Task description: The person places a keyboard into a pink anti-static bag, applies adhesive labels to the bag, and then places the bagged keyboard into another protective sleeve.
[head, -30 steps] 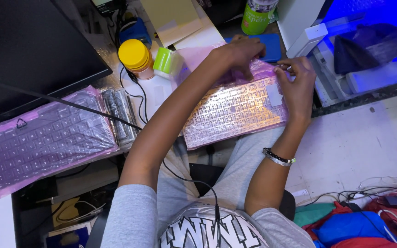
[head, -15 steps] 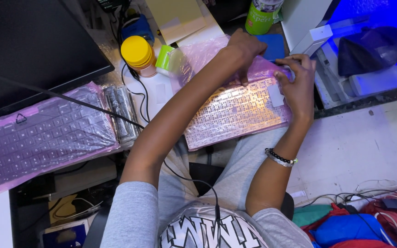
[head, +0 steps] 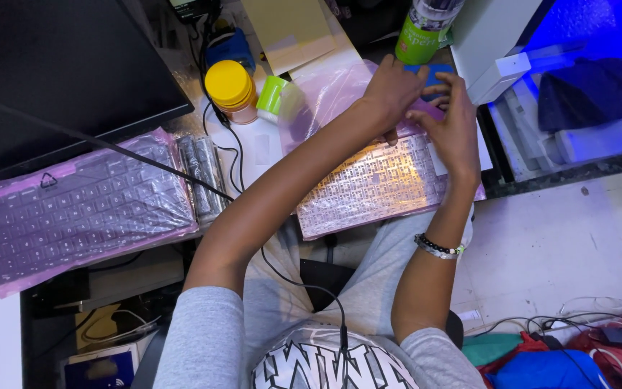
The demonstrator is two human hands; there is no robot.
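A flat laptop keyboard panel with pale translucent keys, sleeved in a pink clear plastic bag (head: 376, 184), lies across the near edge of the cluttered tabletop (head: 264, 148), straight ahead of the person at twelve o'clock, its near edge overhanging the lap. Both hands work at its far edge. The left hand (head: 391, 95) rests palm down on the far rim of the panel, its fingers (head: 426, 92) spread apart and pressing on the pink bag there. The right hand (head: 457, 128) sits just beside it at two o'clock, fingers (head: 446, 86) curled together toward the left hand's fingertips; whether they pinch the bag or a small part cannot be told. A beaded bracelet (head: 439, 248) circles the right wrist.

At nine o'clock lies a second dark keyboard in a pink plastic bag (head: 80, 209), well apart from the hands, with a black cable (head: 109, 148) crossing it. At eleven o'clock stand a round yellow-lidded jar (head: 229, 85) and, just beside it, a small light-green roll (head: 273, 98). A green bottle (head: 420, 36) stands at one o'clock beyond the hands.
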